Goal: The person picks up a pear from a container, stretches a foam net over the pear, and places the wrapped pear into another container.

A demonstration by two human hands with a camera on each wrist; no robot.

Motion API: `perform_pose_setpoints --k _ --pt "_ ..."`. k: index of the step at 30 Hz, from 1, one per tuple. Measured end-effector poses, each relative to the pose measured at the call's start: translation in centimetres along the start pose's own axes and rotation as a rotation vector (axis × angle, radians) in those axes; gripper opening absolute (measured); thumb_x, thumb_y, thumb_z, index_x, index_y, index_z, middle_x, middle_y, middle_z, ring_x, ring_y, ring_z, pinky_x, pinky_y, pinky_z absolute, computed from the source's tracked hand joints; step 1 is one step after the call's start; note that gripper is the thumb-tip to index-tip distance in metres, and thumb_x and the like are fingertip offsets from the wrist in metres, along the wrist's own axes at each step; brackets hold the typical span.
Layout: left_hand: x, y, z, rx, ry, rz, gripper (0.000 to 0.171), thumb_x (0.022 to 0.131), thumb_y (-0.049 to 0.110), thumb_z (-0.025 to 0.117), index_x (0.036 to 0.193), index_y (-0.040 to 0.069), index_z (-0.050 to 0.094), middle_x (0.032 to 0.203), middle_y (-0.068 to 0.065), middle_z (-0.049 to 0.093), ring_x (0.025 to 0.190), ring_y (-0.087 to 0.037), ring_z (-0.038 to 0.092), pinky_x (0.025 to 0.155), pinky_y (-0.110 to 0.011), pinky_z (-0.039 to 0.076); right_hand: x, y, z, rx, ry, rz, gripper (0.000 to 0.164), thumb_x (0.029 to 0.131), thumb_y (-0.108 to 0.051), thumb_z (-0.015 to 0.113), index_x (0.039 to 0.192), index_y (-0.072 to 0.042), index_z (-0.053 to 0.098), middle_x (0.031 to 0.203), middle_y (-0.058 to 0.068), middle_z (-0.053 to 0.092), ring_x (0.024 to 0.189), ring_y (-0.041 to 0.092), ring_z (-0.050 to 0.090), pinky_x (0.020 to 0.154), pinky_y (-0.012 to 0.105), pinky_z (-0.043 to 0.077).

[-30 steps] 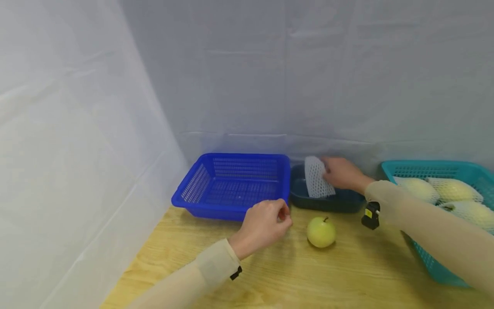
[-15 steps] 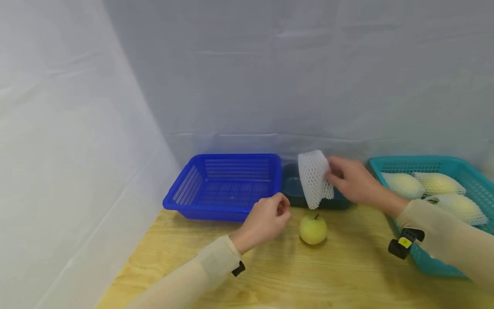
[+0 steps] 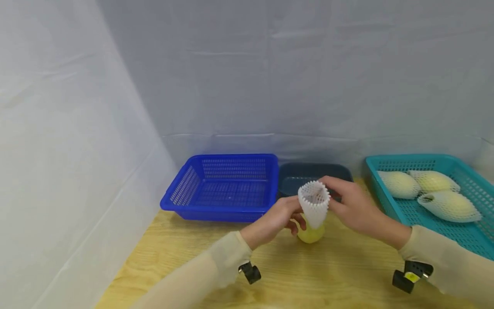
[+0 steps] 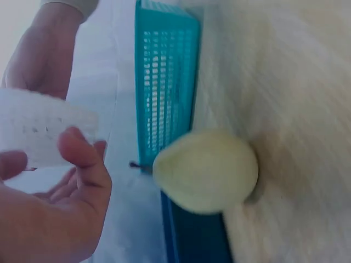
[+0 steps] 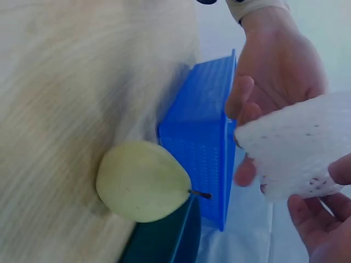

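A white foam net sleeve is held between both hands, its wide mouth tipped up and toward the head camera. My left hand grips it from the left, fingers bent at its side, also seen in the left wrist view. On the opposite side my right hand pinches the net between thumb and fingers; the right wrist view shows this thumb on the foam net sleeve. Below the net, a yellow-green pear stands on the table, stem up, partly hidden in the head view but whole in the right wrist view.
To the left is a blue perforated basket. A dark teal tray stands behind the hands. At the right, a teal basket holds several net-wrapped pears. Pale sheeting rises behind the wooden table.
The right hand has lifted the foam net sleeve out of the dark tray and brought it over the pear. The left hand has moved right and taken hold of it; its mouth now shows open.
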State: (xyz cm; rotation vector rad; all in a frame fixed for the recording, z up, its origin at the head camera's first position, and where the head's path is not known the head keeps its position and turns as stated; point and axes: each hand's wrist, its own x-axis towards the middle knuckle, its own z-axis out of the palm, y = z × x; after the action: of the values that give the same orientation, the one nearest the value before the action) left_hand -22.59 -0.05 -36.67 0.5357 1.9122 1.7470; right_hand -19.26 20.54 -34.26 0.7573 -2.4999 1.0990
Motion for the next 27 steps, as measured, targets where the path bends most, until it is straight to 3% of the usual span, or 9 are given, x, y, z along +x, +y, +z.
perform_pose_setpoints --k 5,9,12,17,22,27 --pt "0.0 -0.2 0.5 -0.08 -0.021 -0.021 0.029 0.101 0.015 0.051 0.122 -0.002 0.063 0.091 -0.002 0.063 0.074 -0.017 0.058 0.055 -0.023 0.047 -0.7 -0.1 0.6 0.014 0.013 -0.042 0.029 0.096 -0.008 0.067 0.119 -0.025 0.063 0.116 -0.01 0.064 0.106 0.008 0.059 0.085 0.029 0.055" --pt "0.0 -0.3 0.5 -0.106 0.003 -0.013 0.032 0.098 0.008 0.053 0.126 -0.005 0.06 0.098 -0.004 0.065 0.076 -0.014 0.059 0.06 -0.024 0.05 -1.1 0.0 0.9 0.021 0.018 -0.047 0.035 0.097 -0.008 0.066 0.129 -0.02 0.059 0.125 -0.006 0.061 0.11 0.01 0.058 0.086 0.031 0.055" --pt "0.1 -0.4 0.5 -0.076 0.04 -0.001 0.034 0.098 0.012 0.057 0.126 -0.005 0.061 0.103 -0.007 0.067 0.077 -0.012 0.061 0.067 -0.026 0.052 -1.4 0.2 1.0 0.049 -0.014 0.006 0.043 0.101 -0.014 0.061 0.142 -0.017 0.05 0.137 0.0 0.057 0.119 0.017 0.057 0.09 0.036 0.055" --pt "0.2 -0.5 0.5 -0.016 0.09 0.011 0.026 0.097 0.017 0.062 0.116 0.0 0.063 0.099 -0.005 0.068 0.084 -0.01 0.062 0.073 -0.024 0.052 -1.7 0.5 1.3 0.213 -0.106 0.137 0.05 0.105 -0.024 0.055 0.152 -0.016 0.041 0.15 0.009 0.049 0.124 0.026 0.058 0.096 0.027 0.053" --pt "0.2 -0.8 0.6 -0.011 0.099 0.02 0.012 0.098 0.016 0.06 0.099 0.004 0.061 0.086 0.001 0.062 0.076 -0.009 0.058 0.065 -0.021 0.047 -2.0 0.6 2.0 0.292 -0.078 0.174 0.044 0.103 -0.018 0.058 0.145 -0.008 0.047 0.133 0.014 0.058 0.109 0.017 0.063 0.089 0.023 0.054" --pt "0.2 -0.9 0.7 -0.033 0.102 0.011 0.012 0.099 0.017 0.057 0.092 0.008 0.058 0.077 0.002 0.057 0.06 -0.009 0.048 0.053 -0.022 0.038 -2.0 0.5 2.1 0.402 -0.028 0.228 0.04 0.1 -0.013 0.063 0.136 -0.002 0.051 0.116 0.016 0.059 0.095 0.012 0.065 0.081 0.027 0.057"
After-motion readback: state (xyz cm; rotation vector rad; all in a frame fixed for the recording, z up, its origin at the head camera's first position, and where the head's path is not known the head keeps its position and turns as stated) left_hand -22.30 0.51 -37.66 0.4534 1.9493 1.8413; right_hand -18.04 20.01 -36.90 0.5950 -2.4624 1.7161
